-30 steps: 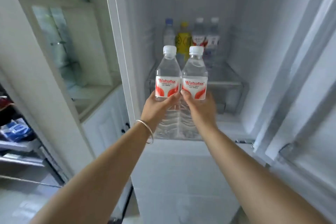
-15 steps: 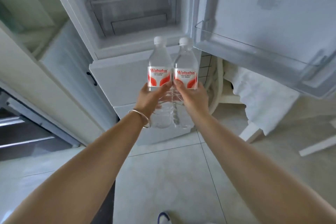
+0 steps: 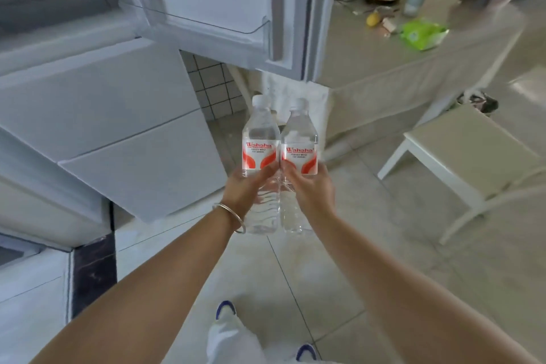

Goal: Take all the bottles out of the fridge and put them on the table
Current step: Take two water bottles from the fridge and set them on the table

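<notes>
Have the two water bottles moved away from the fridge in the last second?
Yes. The two water bottles were level with the fridge shelf; now they are held out in front of the fridge, over the floor, nearer the table.

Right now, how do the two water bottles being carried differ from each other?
The left bottle is held by the left hand, which wears a bangle; the right bottle is in the bare-wristed right hand. The left bottle's cap sits slightly higher in the picture. Both are clear, white-capped, upright, with matching red-and-white labels, side by side.
</notes>
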The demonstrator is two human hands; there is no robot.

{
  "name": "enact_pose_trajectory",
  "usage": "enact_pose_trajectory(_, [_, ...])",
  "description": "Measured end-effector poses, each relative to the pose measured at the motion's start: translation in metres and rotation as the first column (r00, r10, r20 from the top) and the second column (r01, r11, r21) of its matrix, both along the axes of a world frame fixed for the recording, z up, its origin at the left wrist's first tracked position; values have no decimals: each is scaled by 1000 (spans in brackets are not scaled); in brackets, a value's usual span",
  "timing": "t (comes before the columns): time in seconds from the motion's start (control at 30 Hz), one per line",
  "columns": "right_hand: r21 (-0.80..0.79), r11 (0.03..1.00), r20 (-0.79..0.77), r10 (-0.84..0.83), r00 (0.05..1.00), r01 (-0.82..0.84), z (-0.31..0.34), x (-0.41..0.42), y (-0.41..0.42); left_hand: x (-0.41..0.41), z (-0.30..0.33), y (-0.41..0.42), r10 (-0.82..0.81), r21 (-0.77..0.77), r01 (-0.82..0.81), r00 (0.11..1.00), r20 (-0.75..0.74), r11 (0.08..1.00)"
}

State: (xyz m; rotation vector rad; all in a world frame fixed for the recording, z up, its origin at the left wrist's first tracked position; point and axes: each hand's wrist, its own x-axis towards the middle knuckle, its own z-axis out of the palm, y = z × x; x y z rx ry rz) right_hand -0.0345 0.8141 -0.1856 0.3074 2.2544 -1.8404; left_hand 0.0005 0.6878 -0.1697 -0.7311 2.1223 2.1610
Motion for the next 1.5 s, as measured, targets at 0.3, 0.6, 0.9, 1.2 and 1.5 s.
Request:
enact_pose_trajectory(0.3, [51, 976, 20, -211, 977, 210, -7, -52, 130, -81, -7, 123, -202, 66, 202, 979, -6, 977])
enact_pose_trajectory(0.6, [13, 946, -7, -323, 946, 323, -1, -171, 184, -217, -4, 175, -342, 70, 345, 938, -47, 936])
enact_pose_trajectory(0.9, [-7, 961, -17, -277, 961, 277, 0, -310, 202, -348, -1, 193, -268, 82, 274, 960, -85, 958])
enact_pose_trajectory(1.2, [18, 997, -50, 77, 996, -76, 5, -496, 205, -495, 2, 199, -7, 30, 10, 996, -92, 1000])
enact_pose_trajectory(1.5, [-2, 946, 3, 324, 946, -324, 5, -633, 160, -599, 0, 166, 236, 18, -236, 969, -69, 972])
